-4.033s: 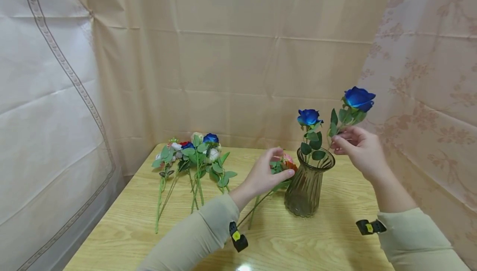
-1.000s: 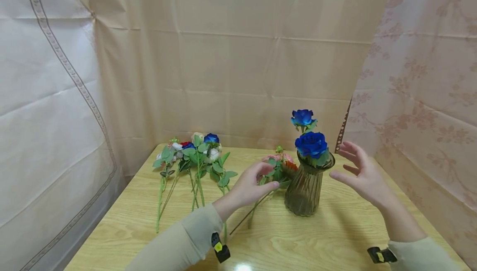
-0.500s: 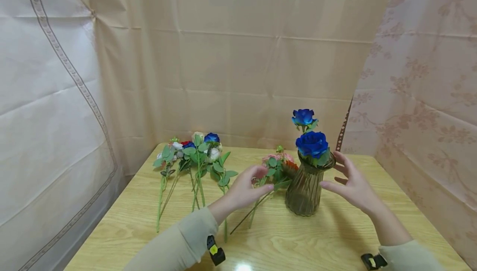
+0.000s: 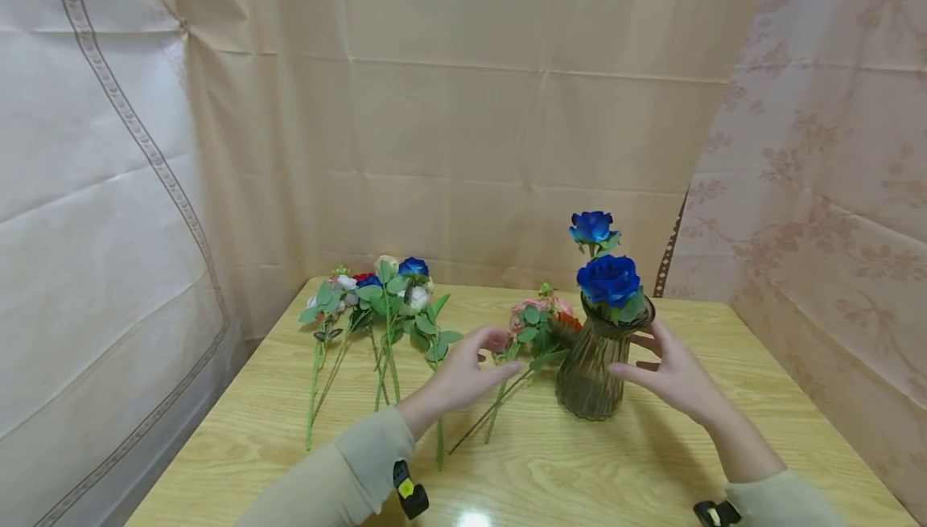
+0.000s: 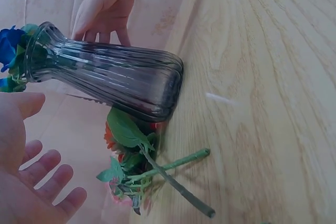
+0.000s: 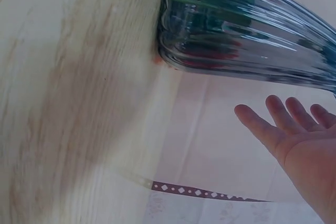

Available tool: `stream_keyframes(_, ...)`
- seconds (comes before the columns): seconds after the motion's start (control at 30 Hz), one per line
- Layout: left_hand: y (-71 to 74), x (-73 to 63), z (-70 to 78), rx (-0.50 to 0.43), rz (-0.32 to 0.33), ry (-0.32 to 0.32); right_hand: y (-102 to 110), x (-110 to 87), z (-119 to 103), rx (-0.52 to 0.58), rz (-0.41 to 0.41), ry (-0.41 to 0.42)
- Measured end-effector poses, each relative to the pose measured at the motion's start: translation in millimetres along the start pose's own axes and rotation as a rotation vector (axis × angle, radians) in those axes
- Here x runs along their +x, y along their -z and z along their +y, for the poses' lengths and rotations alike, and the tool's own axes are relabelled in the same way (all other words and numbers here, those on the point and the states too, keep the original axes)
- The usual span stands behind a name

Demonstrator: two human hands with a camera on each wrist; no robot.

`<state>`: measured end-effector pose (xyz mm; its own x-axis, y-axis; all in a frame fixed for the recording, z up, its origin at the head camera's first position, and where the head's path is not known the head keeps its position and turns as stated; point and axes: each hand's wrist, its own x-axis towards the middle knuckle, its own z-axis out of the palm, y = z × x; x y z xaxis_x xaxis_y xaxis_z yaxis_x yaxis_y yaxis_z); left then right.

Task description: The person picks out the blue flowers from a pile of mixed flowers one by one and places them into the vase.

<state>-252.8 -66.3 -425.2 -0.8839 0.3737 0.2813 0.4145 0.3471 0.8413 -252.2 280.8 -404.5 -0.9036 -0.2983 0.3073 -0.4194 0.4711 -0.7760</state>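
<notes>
A ribbed, smoky glass vase [image 4: 592,370] stands upright on the right half of the table. Two blue roses are in it: a larger rose [image 4: 609,280] low over the rim and a smaller rose [image 4: 592,227] higher behind. My right hand [image 4: 669,370] is beside the vase neck with fingers spread, holding nothing; in the right wrist view its fingertips [image 6: 273,100] are just off the glass. My left hand [image 4: 459,370] hovers left of the vase, fingers relaxed and apart, near a pink flower [image 4: 521,311] and an orange flower [image 4: 567,321] lying partly behind the vase.
At the table's back left lies a pile of artificial flowers, with white [image 4: 418,298], blue [image 4: 414,267] and red blooms, their green stems [image 4: 315,406] toward the front. A beige curtain [image 4: 434,125] hangs behind the wooden table [image 4: 565,479]; a floral curtain [image 4: 833,213] hangs at the right.
The second blue rose, earlier held in my right hand, now sits in the vase. My right hand let go and moved down to the vase's side; my left hand drew back left.
</notes>
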Motion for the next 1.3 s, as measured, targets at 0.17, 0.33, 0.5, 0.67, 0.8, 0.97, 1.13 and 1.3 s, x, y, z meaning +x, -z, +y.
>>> stream_keyframes(0.17,3.6,-3.0,-2.5,-0.012,0.004,0.006,-5.3,0.6,1.9,0.0,0.005,-0.002)
stream_keyframes(0.33,8.5,-5.0,-4.8,0.006,0.008,0.013,-9.5,1.6,4.5,-0.004,0.01,0.011)
stream_keyframes(0.5,16.6,-6.7,-7.3,0.005,0.018,0.016,-11.4,2.3,4.7,-0.017,0.007,0.014)
stream_keyframes(0.67,27.1,-9.0,-8.7,0.024,0.042,0.022,-12.4,2.8,4.4,-0.027,-0.003,-0.007)
stream_keyframes(0.8,35.9,-11.0,-9.9,0.039,0.065,0.025,-12.2,3.2,3.2,-0.052,0.0,-0.019)
stream_keyframes(0.97,47.0,-12.8,-15.0,0.04,0.103,0.024,-12.1,3.7,0.9,-0.081,0.004,-0.022)
stream_keyframes(1.13,58.5,-13.2,-18.2,0.042,0.15,0.01,-12.6,3.3,-1.6,-0.092,0.0,-0.04)
stream_keyframes(1.3,71.5,-13.3,-18.6,0.046,0.19,0.009,-13.6,3.8,-2.6,-0.092,0.0,-0.056)
